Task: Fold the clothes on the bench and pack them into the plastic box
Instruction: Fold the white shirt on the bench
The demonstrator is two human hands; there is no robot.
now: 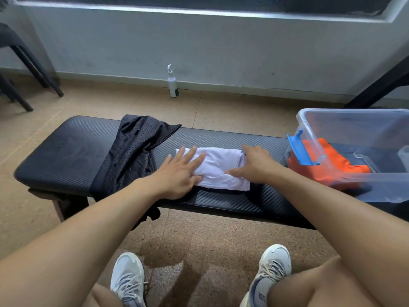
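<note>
Two hands rest on the white garment [221,171], which lies folded into a compact rectangle at the middle of the worktop [66,156]. The left hand [179,173] lies flat with straight, spread fingers [188,155] on the bundle's left end; the right hand [254,166] presses the right end, its fingers straight too and its thumb lying along the near side. Neither hand grips the cloth.

Just left of the bundle, a black mesh garment [130,156] sprawls unfolded, one end trailing off the near edge of the worktop. To the right stands the clear plastic box [309,120] with a blue latch [301,149], an orange garment [327,160] already inside.

Judging by the layout, the white piece looks ready for lifting into the box. The risk is the fold opening during the carry: flat palms give no hold, so the layers could slide apart unless both ends are pinched or scooped from beneath. The black garment's hanging end could also drag the whole piece to the floor if nudged.

Beyond the worktop, a white spray bottle [172,85] stands against the wall.
</note>
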